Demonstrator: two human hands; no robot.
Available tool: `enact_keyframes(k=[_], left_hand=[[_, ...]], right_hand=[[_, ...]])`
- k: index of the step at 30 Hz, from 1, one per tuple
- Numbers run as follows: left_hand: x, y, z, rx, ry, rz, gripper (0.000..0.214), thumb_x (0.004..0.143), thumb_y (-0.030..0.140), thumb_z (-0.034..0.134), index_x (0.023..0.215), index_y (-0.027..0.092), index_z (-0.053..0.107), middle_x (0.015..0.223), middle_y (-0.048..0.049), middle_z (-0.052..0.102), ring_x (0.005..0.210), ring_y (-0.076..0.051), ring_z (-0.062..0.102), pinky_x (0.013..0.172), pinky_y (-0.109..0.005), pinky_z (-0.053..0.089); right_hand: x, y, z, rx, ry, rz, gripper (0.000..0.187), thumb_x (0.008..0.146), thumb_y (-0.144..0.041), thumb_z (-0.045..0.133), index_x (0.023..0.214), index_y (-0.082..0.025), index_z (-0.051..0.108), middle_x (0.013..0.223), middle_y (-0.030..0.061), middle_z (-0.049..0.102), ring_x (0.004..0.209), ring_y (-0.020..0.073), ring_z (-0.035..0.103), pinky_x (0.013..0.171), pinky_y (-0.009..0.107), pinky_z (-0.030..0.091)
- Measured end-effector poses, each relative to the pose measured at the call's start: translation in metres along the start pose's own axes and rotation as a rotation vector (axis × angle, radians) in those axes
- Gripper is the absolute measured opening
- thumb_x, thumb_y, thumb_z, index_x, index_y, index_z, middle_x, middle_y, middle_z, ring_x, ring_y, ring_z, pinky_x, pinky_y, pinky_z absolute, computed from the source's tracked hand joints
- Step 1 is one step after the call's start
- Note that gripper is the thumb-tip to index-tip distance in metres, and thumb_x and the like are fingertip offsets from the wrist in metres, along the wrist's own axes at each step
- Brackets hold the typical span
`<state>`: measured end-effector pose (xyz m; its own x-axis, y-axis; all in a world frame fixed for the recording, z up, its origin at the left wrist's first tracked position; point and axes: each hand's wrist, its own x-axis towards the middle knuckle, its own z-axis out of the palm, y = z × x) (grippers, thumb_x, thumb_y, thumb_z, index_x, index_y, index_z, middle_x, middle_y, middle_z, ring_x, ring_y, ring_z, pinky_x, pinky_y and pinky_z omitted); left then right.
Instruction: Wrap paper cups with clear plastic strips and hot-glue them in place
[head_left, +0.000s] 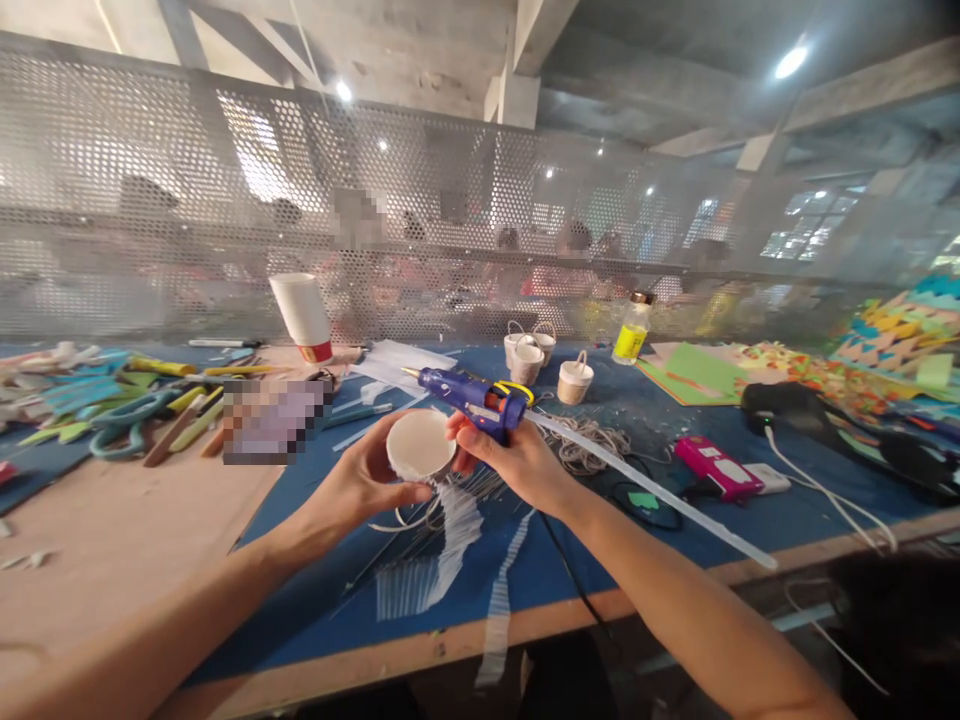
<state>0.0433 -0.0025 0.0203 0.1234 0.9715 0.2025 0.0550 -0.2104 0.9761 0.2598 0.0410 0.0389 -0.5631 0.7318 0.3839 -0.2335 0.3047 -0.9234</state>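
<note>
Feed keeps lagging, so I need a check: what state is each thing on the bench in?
left hand, gripping the paper cup
right hand, gripping the glue gun
glue gun, nozzle clear of the cup
glue stick, loaded, sticking out the gun's back
yellow bottle, upright, capped

We see a wooden bench [112, 540] laid with a blue mat [750, 510]. On the mat lie white paper strips [457, 520], a twine coil [592, 445], small baskets [575, 381], a yellow bottle [632, 332] and a pink device [716, 466]. To our left stands an upturned paper cup [301, 315]; to our right, coloured paper sheets [690, 372].
</note>
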Motion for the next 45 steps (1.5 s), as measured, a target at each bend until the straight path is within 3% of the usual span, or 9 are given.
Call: enact_keyframes(k=[5,9,13,21,31,42,45], left_hand=[[0.002,-0.002,-0.009,0.135,0.011,0.084,0.082,0.061,0.033,0.091,0.132,0.023,0.052,0.13,-0.0108,0.067,0.117,-0.032,0.065,0.103,-0.047,0.052],[0.001,0.003,-0.018,0.196,0.033,0.119,0.084,0.061,0.038,0.091,0.134,0.024,0.052,0.131,-0.0115,0.067,0.119,-0.035,0.064,0.101,-0.048,0.054],[0.002,0.009,-0.026,0.207,0.064,0.151,0.083,0.061,0.039,0.091,0.134,0.025,0.054,0.135,-0.0111,0.065,0.123,-0.036,0.062,0.103,-0.048,0.054],[0.004,0.009,-0.036,0.224,0.091,0.199,0.083,0.062,0.031,0.092,0.135,0.026,0.052,0.136,-0.0088,0.064,0.124,-0.033,0.062,0.108,-0.046,0.051],[-0.003,0.01,-0.031,0.337,0.072,0.259,0.075,0.069,0.029,0.088,0.136,0.029,0.053,0.14,-0.0083,0.06,0.126,-0.033,0.061,0.109,-0.048,0.05],[-0.003,0.01,-0.025,0.274,0.01,0.243,0.077,0.065,0.028,0.091,0.133,0.03,0.054,0.135,-0.0058,0.063,0.123,-0.031,0.062,0.108,-0.044,0.05],[-0.002,0.01,-0.024,0.256,0.023,0.231,0.078,0.062,0.028,0.092,0.131,0.029,0.055,0.13,-0.0061,0.066,0.119,-0.032,0.064,0.105,-0.044,0.052]], right_hand=[[-0.003,-0.016,-0.004,-0.025,-0.058,-0.023,0.031,0.093,-0.047,0.066,0.103,-0.018,0.066,0.072,-0.0009,0.062,0.062,0.0105,0.057,0.062,0.026,0.05],[-0.005,-0.03,-0.013,-0.029,-0.154,0.008,0.034,0.094,-0.051,0.062,0.102,-0.018,0.065,0.088,0.0027,0.065,0.056,0.0068,0.049,0.053,0.025,0.043],[-0.008,-0.037,-0.022,-0.111,-0.235,0.054,0.03,0.094,-0.048,0.063,0.097,-0.018,0.063,0.087,0.0022,0.065,0.053,0.0059,0.05,0.05,0.024,0.04],[-0.012,-0.037,-0.026,-0.263,-0.271,0.165,0.03,0.092,-0.047,0.066,0.089,-0.017,0.066,0.079,0.0018,0.067,0.053,0.0079,0.055,0.051,0.024,0.044],[-0.015,-0.034,-0.023,-0.379,-0.278,0.263,0.033,0.09,-0.05,0.068,0.086,-0.017,0.07,0.065,0.0002,0.065,0.053,0.0099,0.057,0.051,0.024,0.045],[-0.009,-0.036,-0.018,-0.26,-0.36,0.29,0.04,0.091,-0.053,0.065,0.077,-0.016,0.068,0.058,-0.0017,0.06,0.047,0.0079,0.053,0.047,0.023,0.041],[-0.009,-0.034,-0.017,-0.202,-0.363,0.275,0.041,0.089,-0.055,0.066,0.077,-0.016,0.067,0.066,0.0,0.064,0.048,0.0074,0.053,0.047,0.023,0.042]])
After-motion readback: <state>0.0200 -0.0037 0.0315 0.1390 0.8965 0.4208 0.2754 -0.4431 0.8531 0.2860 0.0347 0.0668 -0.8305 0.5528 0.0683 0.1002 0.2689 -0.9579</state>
